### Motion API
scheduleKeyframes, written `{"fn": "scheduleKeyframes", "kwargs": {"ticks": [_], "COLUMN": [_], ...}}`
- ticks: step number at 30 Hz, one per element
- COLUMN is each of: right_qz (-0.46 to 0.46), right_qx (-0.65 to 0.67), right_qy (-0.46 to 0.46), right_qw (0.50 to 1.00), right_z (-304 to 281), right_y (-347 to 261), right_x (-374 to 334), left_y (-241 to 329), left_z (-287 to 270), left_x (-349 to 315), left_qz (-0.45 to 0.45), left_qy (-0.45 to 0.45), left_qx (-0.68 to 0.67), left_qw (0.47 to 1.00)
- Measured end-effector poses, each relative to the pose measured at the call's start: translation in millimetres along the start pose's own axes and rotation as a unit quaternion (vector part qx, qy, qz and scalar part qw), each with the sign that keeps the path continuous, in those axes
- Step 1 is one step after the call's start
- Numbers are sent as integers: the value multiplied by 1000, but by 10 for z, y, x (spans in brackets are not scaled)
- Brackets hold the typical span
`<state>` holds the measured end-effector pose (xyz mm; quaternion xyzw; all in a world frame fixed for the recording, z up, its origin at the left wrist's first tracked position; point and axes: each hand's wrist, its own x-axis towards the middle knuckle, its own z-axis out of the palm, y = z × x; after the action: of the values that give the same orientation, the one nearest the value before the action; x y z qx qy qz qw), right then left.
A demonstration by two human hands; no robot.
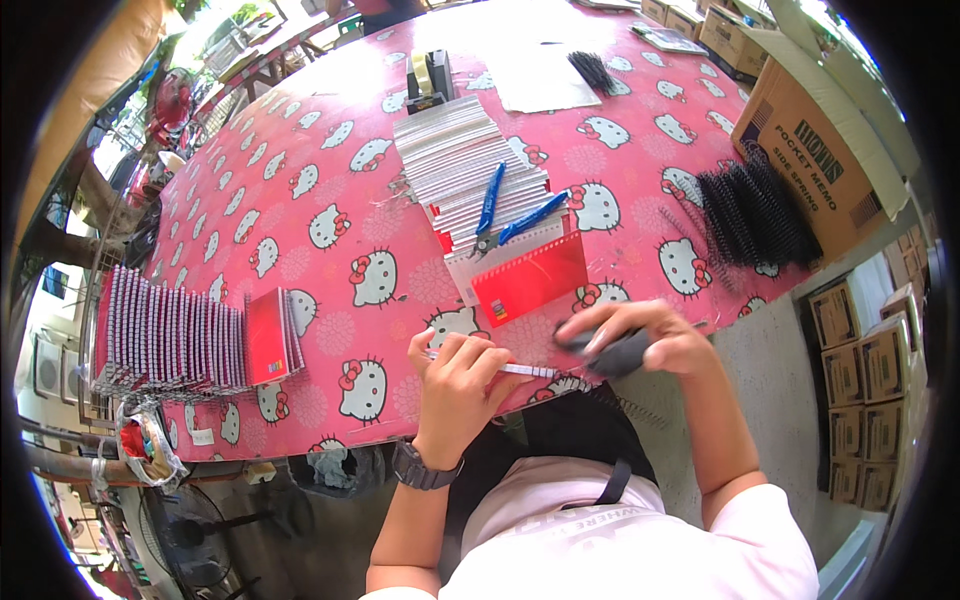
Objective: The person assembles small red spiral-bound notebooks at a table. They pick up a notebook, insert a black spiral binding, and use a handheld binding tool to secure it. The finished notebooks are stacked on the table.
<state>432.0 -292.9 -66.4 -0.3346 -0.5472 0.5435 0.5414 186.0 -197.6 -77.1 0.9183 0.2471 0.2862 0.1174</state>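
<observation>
Near the front edge of the table, my left hand (455, 385) is closed on a notebook (528, 370), seen edge-on as a narrow white strip with dark coil loops. A thin dark spiral coil (635, 405) trails from its right end past the table edge. My right hand (650, 335) grips a black rounded object (618, 355), close to that end; motion smears it, and its kind is unclear. Just beyond my hands lies a red-covered notebook (530, 280), in front of a long leaning row of notebooks (465, 155). Blue-handled pliers (535, 217) rest on the row.
Stacked coil-bound notebooks (170, 330) stand at the left, beside a red one (268, 335). Black spiral coils (755, 210) lie piled at the right by an open cardboard box (820, 150). A tape dispenser (428, 80) and more black coils (592, 72) are farther back.
</observation>
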Motion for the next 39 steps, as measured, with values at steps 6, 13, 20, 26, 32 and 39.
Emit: {"fn": "scheduleKeyframes", "kwargs": {"ticks": [6,13,20,26,32,39], "right_qz": [7,111,132,145,-49,-91], "right_qx": [-116,-75,49,224,276,97], "right_qy": [-1,-4,82,13,45,176], "right_qw": [993,991,987,964,959,975], "right_z": [4,-11,-80,-187,-287,-513], "right_y": [131,204,362,412,269,295], "right_x": [207,274,582,615,447,282], "left_y": [-14,-54,-37,-54,-39,-17], "left_z": [13,14,40,18,82,53], "left_x": [25,66,61,147,225,226], "left_qz": [-3,-13,-64,-38,-8,1], "left_qy": [11,12,55,40,27,-11], "left_qx": [2,5,-34,1,1,15], "left_qw": [1000,1000,996,998,1000,1000]}}
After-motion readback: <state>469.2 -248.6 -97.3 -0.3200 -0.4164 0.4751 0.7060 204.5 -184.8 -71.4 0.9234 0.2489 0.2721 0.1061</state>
